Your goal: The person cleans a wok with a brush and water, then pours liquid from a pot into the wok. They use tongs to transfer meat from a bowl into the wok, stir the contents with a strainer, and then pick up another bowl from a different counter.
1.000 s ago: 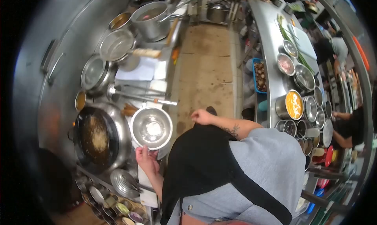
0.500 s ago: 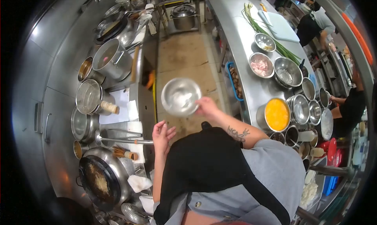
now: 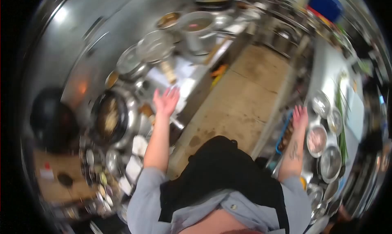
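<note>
My left hand [image 3: 166, 101] is raised with its fingers spread and holds nothing. It is over the edge of the stove counter, close to a strainer's wrapped handle [image 3: 168, 72] and a brush that is blurred. My right hand [image 3: 300, 116] is stretched out by the edge of the prep counter, its fingers extended and nothing in them. Just beyond it, a shiny metal bowl [image 3: 320, 104] stands on the counter. Beside that are a bowl of pale pink raw meat [image 3: 316, 141] and a smaller metal bowl [image 3: 335, 120].
A wok [image 3: 109, 117] with frying food sits on the stove at left, with a tall stock pot [image 3: 198, 34] farther back. Spring onions [image 3: 341, 111] and a pale cutting board [image 3: 354, 115] lie on the right counter. A blue crate [image 3: 281, 140] is below its edge.
My right hand has let go of the metal bowl and moved right; a bowl now stands on the counter there. My left hand has opened wider. The view has turned left.
</note>
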{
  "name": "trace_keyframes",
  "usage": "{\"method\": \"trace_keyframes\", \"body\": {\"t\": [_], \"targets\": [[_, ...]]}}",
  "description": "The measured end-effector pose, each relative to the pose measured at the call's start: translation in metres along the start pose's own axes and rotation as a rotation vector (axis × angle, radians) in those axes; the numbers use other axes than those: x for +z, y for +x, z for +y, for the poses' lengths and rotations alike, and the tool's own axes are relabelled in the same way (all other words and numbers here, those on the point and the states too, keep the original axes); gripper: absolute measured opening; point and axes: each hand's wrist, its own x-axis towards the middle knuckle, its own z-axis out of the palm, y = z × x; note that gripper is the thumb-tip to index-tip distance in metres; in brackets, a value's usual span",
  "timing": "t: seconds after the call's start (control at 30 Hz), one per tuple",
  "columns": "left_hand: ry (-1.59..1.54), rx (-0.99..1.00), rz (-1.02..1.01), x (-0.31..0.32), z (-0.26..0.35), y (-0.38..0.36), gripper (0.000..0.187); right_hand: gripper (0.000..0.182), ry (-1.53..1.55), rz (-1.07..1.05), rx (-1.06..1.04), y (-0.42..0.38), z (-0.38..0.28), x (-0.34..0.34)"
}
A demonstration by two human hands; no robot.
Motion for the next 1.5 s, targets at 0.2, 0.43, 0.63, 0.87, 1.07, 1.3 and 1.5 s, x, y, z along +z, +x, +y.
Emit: {"method": "trace_keyframes", "body": {"t": [0.2,0.43,0.63,0.87,1.07,1.3,1.5], "targets": [[0.089,-0.035,-0.004,0.040,0.020,0.057,0.080,0.018,0.119,-0.301,0.407,-0.077,0.127,-0.016],[0.002,0.053,0.030,0.078,0.047,0.053,0.018,0.022,-0.289,-0.164,0.680,-0.181,0.203,0.013],[0.417,0.223,-0.077,-0.025,0.115,-0.095,0.043,0.030,-0.433,-0.132,0.663,-0.205,0.199,0.035],[1.651,0.746,0.776,-0.107,0.211,-0.296,0.080,0.034,-0.701,-0.294,0.670,-0.183,0.225,0.068],[1.998,0.608,1.180,-0.162,0.233,-0.321,0.077,0.032,-0.772,-0.483,0.591,-0.210,0.251,0.149],[1.908,0.593,1.256,-0.236,0.219,-0.304,0.079,0.031,-0.834,-0.565,0.635,-0.229,0.274,0.151],[2.018,0.608,1.224,-0.270,0.217,-0.350,0.078,0.029,-0.866,-0.464,0.649,-0.242,0.260,0.134]]}}
